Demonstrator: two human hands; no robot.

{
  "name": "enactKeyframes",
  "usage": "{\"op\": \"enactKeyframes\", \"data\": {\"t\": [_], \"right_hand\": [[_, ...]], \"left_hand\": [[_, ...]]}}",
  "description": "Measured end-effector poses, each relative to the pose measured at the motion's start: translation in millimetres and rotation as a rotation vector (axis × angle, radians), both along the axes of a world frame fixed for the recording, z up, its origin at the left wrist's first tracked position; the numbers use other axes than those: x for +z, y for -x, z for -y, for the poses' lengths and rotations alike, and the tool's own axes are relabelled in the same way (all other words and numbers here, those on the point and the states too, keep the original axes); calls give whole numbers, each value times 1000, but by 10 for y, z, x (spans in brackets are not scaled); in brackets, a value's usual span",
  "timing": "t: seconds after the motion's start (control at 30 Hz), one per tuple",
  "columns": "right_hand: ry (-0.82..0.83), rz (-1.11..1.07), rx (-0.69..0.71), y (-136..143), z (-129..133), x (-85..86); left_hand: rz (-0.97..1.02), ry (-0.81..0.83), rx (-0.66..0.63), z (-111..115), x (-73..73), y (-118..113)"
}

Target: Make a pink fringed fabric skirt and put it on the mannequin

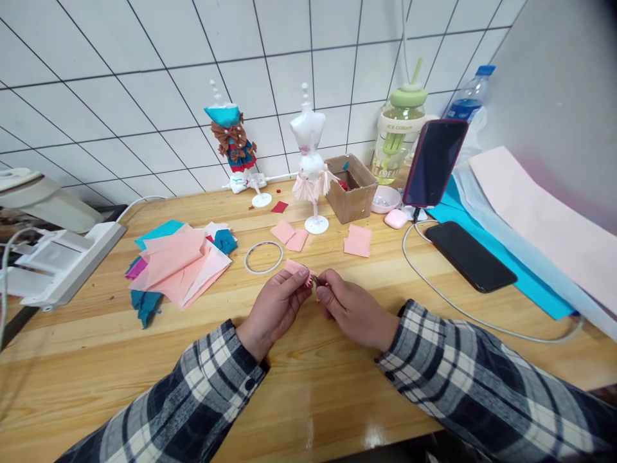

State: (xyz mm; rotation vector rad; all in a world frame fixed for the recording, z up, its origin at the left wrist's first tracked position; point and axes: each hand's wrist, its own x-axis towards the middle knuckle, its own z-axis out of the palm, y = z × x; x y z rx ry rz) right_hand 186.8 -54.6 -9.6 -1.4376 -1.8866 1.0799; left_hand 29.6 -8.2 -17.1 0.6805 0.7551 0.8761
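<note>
Low over the front of the table, my left hand (pixel 279 305) pinches a small piece of pink crepe paper (pixel 295 267), its right edge gathered. My right hand (pixel 354 308) meets it there, thumb and fingers closed on a small dark metallic thing (pixel 315 281) at the paper's edge; its kind is too small to make out. Just beyond lie a white ring (pixel 264 257) and loose pink paper squares (pixel 289 235). A white mannequin (pixel 309 132) with a pink ruffle round its lower part stands behind them. Another mannequin (pixel 231 138) wears blue, brown and red paper.
Crumpled paper sheets (pixel 178 257) lie left, near a power strip (pixel 72 263). At the back are a cardboard box (pixel 354 193), a small pink dish (pixel 385 198) and a green-lidded cup (pixel 402 122). Rightward are a propped phone (pixel 436 164), a flat phone (pixel 470 255), a cable and long paper sheets (pixel 544 225).
</note>
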Motion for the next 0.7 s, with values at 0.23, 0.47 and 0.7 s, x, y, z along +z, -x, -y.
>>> {"op": "enactKeyframes", "data": {"t": [0.23,0.47,0.7], "right_hand": [[21,-29,-3,0,-7,-20],[15,-16,-23,5,-4,-26],[17,-13,-39,13,-4,-30]], "left_hand": [[-19,-13,1,8,-10,1],[-22,-34,-28,2,-15,5],[-23,-26,-15,-1,-29,4]]}}
